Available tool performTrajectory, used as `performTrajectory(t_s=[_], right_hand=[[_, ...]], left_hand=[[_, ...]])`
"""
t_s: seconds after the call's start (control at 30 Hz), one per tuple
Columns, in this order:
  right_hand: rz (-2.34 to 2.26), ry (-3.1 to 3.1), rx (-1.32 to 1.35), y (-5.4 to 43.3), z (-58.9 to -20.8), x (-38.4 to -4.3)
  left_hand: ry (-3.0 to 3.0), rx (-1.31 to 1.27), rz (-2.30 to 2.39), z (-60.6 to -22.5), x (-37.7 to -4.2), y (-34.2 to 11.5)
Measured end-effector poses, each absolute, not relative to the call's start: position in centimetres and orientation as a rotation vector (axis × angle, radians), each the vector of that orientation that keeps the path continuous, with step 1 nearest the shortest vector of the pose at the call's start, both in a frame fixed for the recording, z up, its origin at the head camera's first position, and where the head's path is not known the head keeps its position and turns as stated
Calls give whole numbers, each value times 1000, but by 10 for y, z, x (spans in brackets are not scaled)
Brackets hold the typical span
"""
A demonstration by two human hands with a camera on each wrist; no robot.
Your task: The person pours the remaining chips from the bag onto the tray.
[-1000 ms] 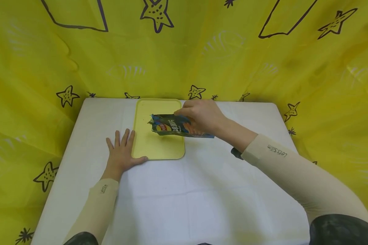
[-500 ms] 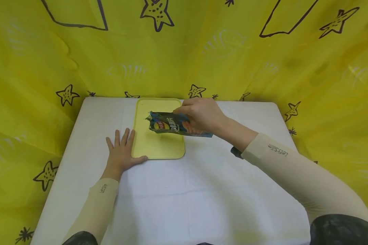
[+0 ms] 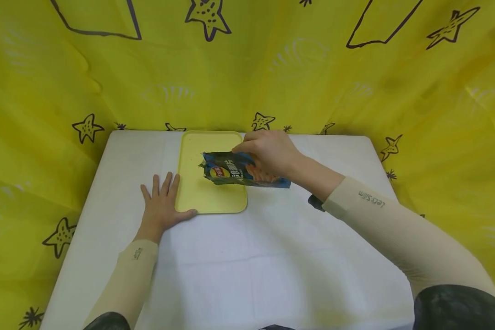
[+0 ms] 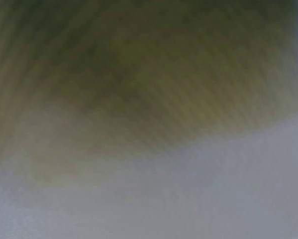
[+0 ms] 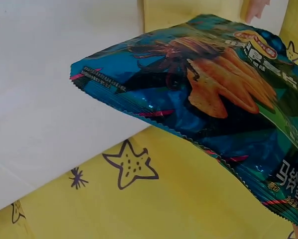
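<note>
In the head view my right hand [image 3: 270,151] pinches the top edge of a dark blue-green bag of potato chips [image 3: 227,168]. The chip bag hangs on its side above the yellow tray [image 3: 206,199], its ragged left end over the tray. In the right wrist view the printed bag [image 5: 208,79] fills much of the picture, with chips pictured on it. My left hand [image 3: 161,208] lies spread beside the tray, its thumb at the tray's near left corner. Blur hides the hand in the left wrist view.
The tray sits at the back of a table covered with white cloth [image 3: 247,275]. Right behind the table hangs a yellow curtain [image 3: 247,68] with drawn starfish, which also runs along both sides.
The chip bag rises slightly leftward, then comes back down to the right, still in my right hand. My left hand keeps its place; the whole head view shifts a little.
</note>
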State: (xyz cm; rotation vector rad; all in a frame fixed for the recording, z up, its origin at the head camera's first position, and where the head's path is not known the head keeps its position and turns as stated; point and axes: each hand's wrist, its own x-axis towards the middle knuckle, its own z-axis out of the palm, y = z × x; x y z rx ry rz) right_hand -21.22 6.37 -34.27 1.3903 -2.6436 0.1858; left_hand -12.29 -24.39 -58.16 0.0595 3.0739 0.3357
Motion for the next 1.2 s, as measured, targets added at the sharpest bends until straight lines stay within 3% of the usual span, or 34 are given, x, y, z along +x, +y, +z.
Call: performTrajectory(t_s=[1.2], right_hand=[[42, -2734, 1372, 59, -335, -214]], left_hand=[[3064, 75, 368, -583, -123, -244]])
